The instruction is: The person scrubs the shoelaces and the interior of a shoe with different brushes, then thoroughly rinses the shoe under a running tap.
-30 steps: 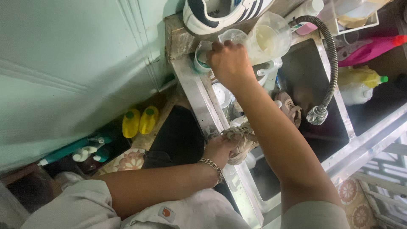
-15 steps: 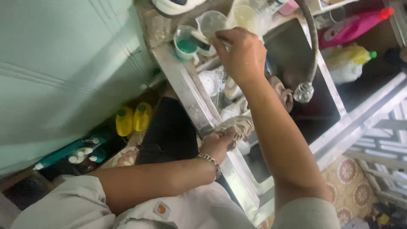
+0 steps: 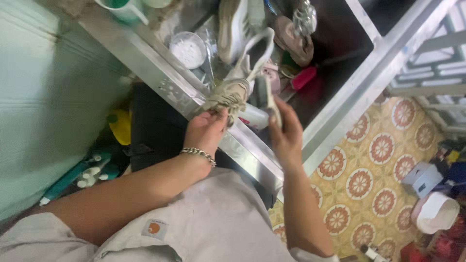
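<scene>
The left hand (image 3: 208,132) holds a beige sneaker (image 3: 239,80) by its laced front, fingers curled shut around the toe end, just above the near rim of a steel sink (image 3: 340,104); a chain bracelet (image 3: 198,154) sits on that wrist; the shoe lies tilted, its heel pointing away into the basin and its pale lining showing. The right hand (image 3: 286,136) is closed on a small brush (image 3: 264,94), which is blurred, so its bristles cannot be made out; the brush stands just beside the shoe's side, and whether it touches cannot be told. Inside the sink lie a second light shoe (image 3: 233,22), a brown sandal (image 3: 293,41), a round white tub (image 3: 188,49) and a pink object (image 3: 303,77), all crowded close together behind the held sneaker; a white bottle (image 3: 255,115) lies just under the shoe, between the two hands. At the far edge, on the worktop, stands a green and white cup (image 3: 121,7), partly cut off by the frame. Below the sink, to the left, a yellow bottle (image 3: 120,126) stands beside a dark bag (image 3: 155,126); the floor on the right is laid with orange patterned tiles (image 3: 359,184); a white container (image 3: 437,213) sits near the right edge, well apart from the hands.
</scene>
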